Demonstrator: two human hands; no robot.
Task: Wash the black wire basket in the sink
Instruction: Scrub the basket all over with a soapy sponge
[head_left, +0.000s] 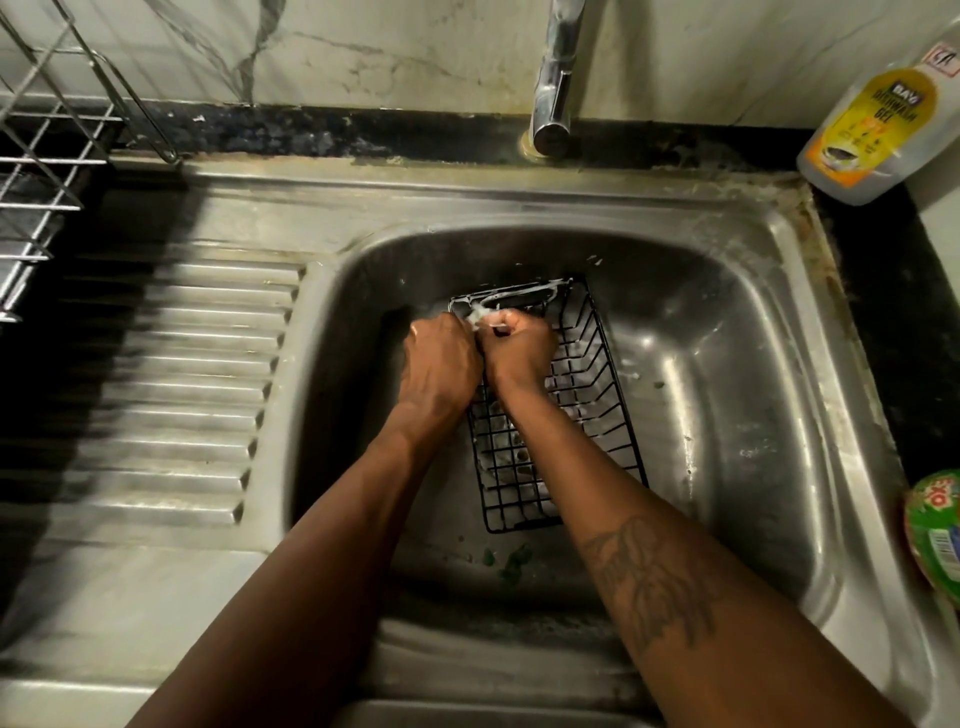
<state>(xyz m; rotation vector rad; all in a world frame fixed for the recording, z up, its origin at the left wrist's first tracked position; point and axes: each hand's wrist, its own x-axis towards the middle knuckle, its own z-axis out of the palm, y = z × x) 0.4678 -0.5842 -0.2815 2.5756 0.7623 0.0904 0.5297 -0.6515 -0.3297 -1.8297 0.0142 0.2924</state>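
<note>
Basket (576, 415) sits mid-sink (727, 322). I see left grip (441, 364) clenched on its sudsy 12 o'clock rim. Right grip (519, 353) is curled alongside, touching; can't tell what it holds.

Setting: domestic kitchen, wash-up area. Evidence: stainless sink (727, 291) with ribbed drainboard (197, 364), centre and left of frame; chrome tap (556, 88) top centre; dishwash gel bottle (872, 130) upper right; wire dish rack (47, 156) upper left; marble-look wall (363, 47); black countertop (311, 132).
</note>
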